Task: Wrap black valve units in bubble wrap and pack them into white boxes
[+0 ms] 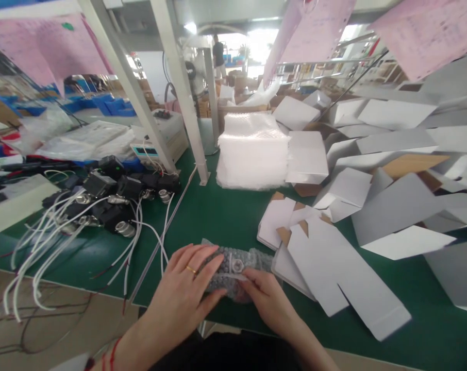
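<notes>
A part wrapped in bubble wrap (237, 265) lies on the green table (218, 216) near its front edge; a metal nut shows through the wrap. My left hand (183, 288), with a ring on one finger, lies over the bundle's left end, fingers curled on it. From the right, my right hand (266, 299) pinches the wrap's lower edge with its fingertips. Both hands press the bundle against the table.
Black parts with white cables (113, 201) lie in a heap at left. A stack of bubble-wrap sheets (252, 152) sits behind. Flat white carton blanks (334, 268) spread right of my hands, with more piled at the far right. Metal frame posts (183, 93) rise mid-table.
</notes>
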`<action>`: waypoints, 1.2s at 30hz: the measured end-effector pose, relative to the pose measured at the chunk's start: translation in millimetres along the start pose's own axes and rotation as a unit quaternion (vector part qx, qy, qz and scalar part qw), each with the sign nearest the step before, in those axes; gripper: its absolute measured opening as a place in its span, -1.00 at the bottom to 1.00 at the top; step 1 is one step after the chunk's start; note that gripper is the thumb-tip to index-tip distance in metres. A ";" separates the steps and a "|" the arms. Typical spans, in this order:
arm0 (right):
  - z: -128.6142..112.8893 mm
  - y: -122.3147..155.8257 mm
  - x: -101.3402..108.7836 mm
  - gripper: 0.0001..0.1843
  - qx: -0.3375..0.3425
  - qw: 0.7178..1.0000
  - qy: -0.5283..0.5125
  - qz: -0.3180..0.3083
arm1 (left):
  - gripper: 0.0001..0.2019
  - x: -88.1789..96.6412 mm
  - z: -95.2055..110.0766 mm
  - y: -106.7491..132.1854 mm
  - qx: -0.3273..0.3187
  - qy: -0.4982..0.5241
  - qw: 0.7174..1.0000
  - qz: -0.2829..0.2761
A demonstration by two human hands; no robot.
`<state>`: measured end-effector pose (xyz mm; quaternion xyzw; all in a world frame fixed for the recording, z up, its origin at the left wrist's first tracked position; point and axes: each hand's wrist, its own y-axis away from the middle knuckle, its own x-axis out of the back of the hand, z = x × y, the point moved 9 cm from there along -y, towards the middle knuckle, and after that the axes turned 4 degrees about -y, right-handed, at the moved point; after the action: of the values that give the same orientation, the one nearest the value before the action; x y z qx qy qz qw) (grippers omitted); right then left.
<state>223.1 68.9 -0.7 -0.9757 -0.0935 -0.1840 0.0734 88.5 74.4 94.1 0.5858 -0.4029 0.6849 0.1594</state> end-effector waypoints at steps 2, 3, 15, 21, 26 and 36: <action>-6.0 0.8 1.9 -0.70 0.022 0.999 0.014 0.022 | -0.30 -27.9 4.8 -7.0 -0.004 0.030 0.997 -0.070; -10.1 2.8 7.4 -0.72 0.034 0.998 0.029 0.044 | -0.28 -40.7 4.0 -9.9 0.009 0.046 0.994 -0.100; -89.4 49.2 53.8 -0.56 0.249 0.918 0.257 0.169 | -0.64 -66.1 -3.6 -22.1 0.271 0.532 0.784 -0.169; 6.6 49.8 49.4 -0.24 0.055 0.942 -0.244 0.224 | -0.53 -65.3 33.4 -60.8 0.305 0.645 0.697 -0.073; 35.5 76.1 85.4 -0.07 -0.076 0.838 -0.392 0.373 | -0.71 -23.3 85.7 -126.5 0.060 0.412 0.908 0.037; 92.0 132.9 134.5 -0.20 -0.125 0.758 -0.342 0.542 | -0.13 -100.6 148.0 -308.4 0.067 0.181 0.981 0.013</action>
<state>405.7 -23.0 -49.8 -0.8620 0.4556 0.2224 0.0017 427.6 183.2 111.4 0.4561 -0.3284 0.8069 0.1815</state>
